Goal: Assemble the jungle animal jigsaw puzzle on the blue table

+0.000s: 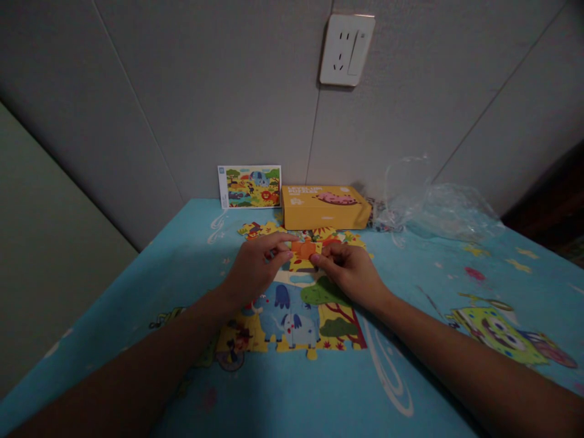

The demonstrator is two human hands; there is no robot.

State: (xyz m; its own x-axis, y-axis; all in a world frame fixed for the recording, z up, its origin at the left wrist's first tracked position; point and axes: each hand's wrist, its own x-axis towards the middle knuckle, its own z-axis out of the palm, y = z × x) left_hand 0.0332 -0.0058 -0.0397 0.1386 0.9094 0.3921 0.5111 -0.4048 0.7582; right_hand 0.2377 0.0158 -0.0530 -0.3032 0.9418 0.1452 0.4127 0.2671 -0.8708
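Note:
An orange puzzle piece (305,249) is held up between my two hands, over the upper part of a jigsaw. My left hand (261,263) grips its left side with thumb and fingers. At its right side, my right hand (352,267) is closed on it, thumb in front. Whether this is one piece or two joined cannot be made out. Below lies the partly assembled jigsaw (298,319), with blue elephants, a green tree and yellow ground. Several colourful loose pieces (256,230) lie beyond my hands, partly hidden by them.
A picture card (250,187) leans against the grey wall (219,91). Beside it stands a yellow puzzle box (326,210). Crumpled clear plastic (451,210) lies at the back right. A blue cartoon-print cloth (424,377) covers the table. A socket (347,50) is on the wall.

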